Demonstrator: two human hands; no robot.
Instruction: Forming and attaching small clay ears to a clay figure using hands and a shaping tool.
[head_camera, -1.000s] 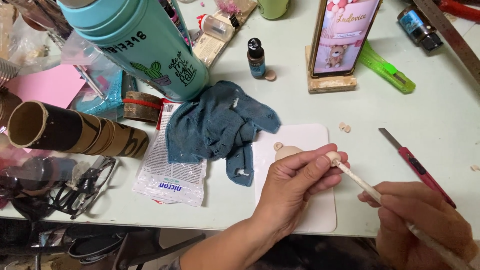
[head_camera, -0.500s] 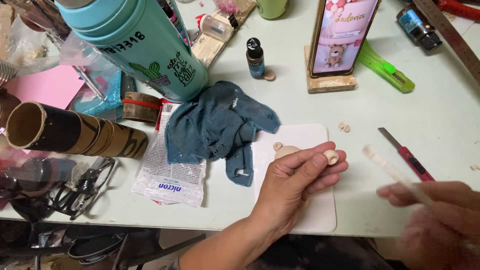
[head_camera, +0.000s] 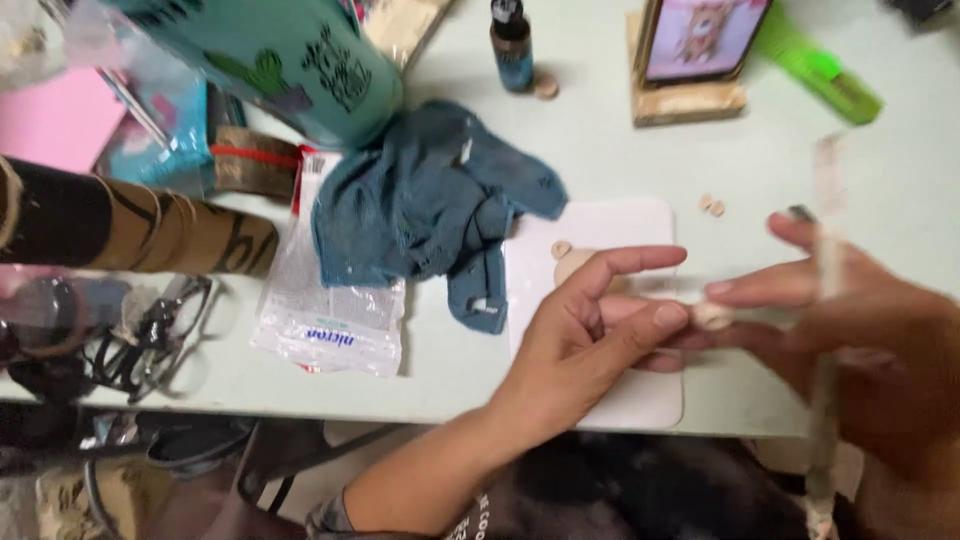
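Observation:
My left hand (head_camera: 590, 335) hovers over a white rectangular mat (head_camera: 600, 300) and pinches a small pale wooden bead (head_camera: 712, 316) at its fingertips. My right hand (head_camera: 850, 350), blurred by motion, has come in from the right and its fingers meet the bead. It holds a thin pale brush (head_camera: 826, 300) that stands nearly upright across the hand. A round wooden disc (head_camera: 572, 266) and a smaller disc (head_camera: 561, 249) lie on the mat behind my left fingers.
A crumpled blue cloth (head_camera: 430, 205) lies left of the mat, beside a plastic packet (head_camera: 335, 310). Further back are a teal bottle (head_camera: 290, 55), a small paint bottle (head_camera: 512, 45), a phone on a wooden stand (head_camera: 690, 60), a green cutter (head_camera: 820, 65). Glasses (head_camera: 150, 330) and a patterned tube (head_camera: 130, 225) sit left.
The view has moved closer and lower. My right hand swung from the lower right up to the bead, and the brush turned from slanted to nearly upright.

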